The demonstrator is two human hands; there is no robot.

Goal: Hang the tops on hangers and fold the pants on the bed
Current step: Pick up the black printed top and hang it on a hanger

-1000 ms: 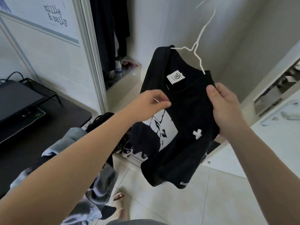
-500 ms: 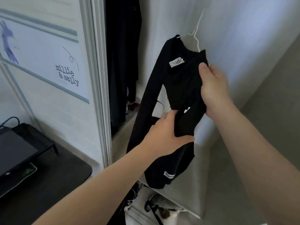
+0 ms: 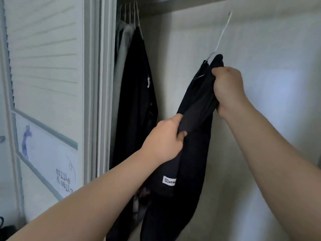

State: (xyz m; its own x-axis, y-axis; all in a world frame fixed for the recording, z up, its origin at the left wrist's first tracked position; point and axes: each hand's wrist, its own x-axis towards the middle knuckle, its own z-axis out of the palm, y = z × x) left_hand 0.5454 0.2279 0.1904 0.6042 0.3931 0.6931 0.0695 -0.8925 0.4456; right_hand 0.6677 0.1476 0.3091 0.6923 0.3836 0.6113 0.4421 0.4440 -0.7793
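A black top (image 3: 189, 153) hangs on a white wire hanger (image 3: 222, 34), held up inside the open closet. My right hand (image 3: 227, 89) grips the top near its collar, just below the hanger's neck. Lower down, my left hand (image 3: 165, 138) clutches a fold of the same top at mid-body. The hanger's hook points up toward the closet rail (image 3: 173, 8) and does not touch it. A small white label (image 3: 169, 181) shows near the hem.
Several dark and grey garments (image 3: 135, 94) hang on white hangers at the closet's left end. A white louvred door (image 3: 45, 66) with a printed panel stands to the left. The closet back wall (image 3: 260, 49) is bare on the right.
The view has swung up into the closet. Both hands have lifted the black top higher toward the rail, and the top has turned edge-on. My left hand has shifted its hold on the fabric.
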